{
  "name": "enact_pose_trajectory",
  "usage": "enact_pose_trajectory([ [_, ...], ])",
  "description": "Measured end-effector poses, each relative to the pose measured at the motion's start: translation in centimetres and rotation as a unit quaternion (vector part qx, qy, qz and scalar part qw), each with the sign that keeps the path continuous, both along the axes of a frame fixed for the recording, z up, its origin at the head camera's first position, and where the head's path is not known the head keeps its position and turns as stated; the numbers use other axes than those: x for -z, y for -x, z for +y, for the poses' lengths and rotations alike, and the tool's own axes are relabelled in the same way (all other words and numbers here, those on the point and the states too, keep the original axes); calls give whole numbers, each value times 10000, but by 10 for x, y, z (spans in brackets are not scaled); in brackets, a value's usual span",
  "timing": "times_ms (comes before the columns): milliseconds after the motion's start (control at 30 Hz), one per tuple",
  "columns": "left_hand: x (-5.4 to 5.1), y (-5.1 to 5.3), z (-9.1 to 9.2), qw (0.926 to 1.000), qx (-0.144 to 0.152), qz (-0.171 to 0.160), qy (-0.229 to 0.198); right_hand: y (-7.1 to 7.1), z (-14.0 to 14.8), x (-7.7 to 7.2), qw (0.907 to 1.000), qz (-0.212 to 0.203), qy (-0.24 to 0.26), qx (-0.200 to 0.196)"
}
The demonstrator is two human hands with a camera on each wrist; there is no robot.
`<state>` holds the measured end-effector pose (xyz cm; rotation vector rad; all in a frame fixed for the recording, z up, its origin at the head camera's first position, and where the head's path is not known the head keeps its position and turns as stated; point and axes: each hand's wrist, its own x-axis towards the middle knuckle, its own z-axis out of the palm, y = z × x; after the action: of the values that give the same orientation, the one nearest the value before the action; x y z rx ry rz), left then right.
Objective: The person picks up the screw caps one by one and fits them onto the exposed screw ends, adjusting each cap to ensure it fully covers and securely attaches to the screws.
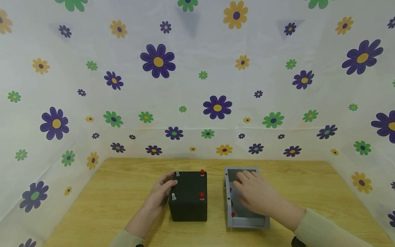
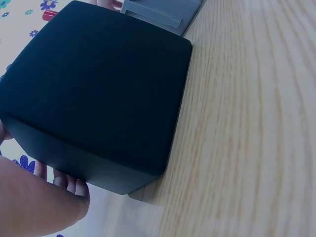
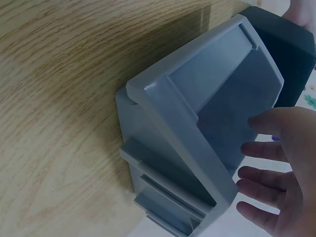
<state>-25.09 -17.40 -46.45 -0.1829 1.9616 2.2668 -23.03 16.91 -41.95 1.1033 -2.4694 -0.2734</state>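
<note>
A black box (image 1: 189,192) stands on the table, with two silver and two red pegs on its top. My left hand (image 1: 157,195) grips its left side, the thumb on the top edge; in the left wrist view the fingers of this hand (image 2: 44,197) lie against the box (image 2: 98,89). To the right is a grey bin (image 1: 248,223) with small red pieces along its inner left side. Over the bin is my right hand (image 1: 257,192), fingers reaching into it. The right wrist view shows this hand (image 3: 291,173) with fingers apart, beside the bin (image 3: 182,133); nothing is visible between them.
The wooden table (image 1: 117,192) has light walls behind it and at both sides, covered with a flower-patterned cloth (image 1: 185,92). A narrow strip of table lies between the box and the bin.
</note>
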Motion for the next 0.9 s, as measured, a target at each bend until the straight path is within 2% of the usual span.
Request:
enact_pose_trajectory([
  [533,0,0,-1,10000,3,21,-86,8,-3,11,9993,-235,35,300],
  [900,2,1,-1,9999,32,-6,-112,16,-7,17,9963,-665,-61,547],
])
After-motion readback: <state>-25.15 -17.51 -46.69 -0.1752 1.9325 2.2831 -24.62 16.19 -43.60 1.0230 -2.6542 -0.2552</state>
